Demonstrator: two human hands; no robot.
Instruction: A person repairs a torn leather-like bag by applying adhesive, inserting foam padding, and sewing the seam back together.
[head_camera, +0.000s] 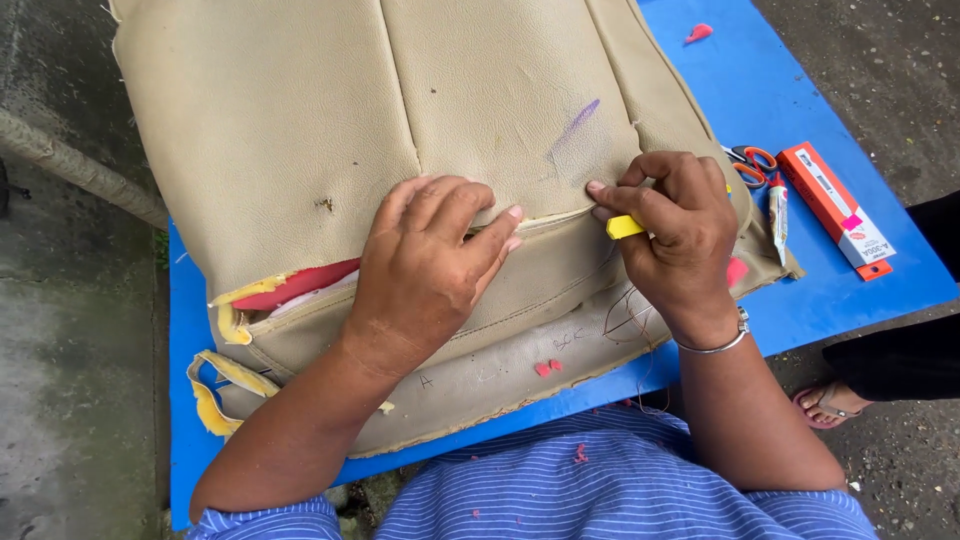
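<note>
Tool (624, 227) half-hidden in right hand (680, 235)

A beige leather seat cover (400, 130) lies spread flat across a blue table, its seam split open near the middle. Yellow foam and red lining show at its torn left edge. A small yellow tool (624, 227) sits at the seam.
</note>
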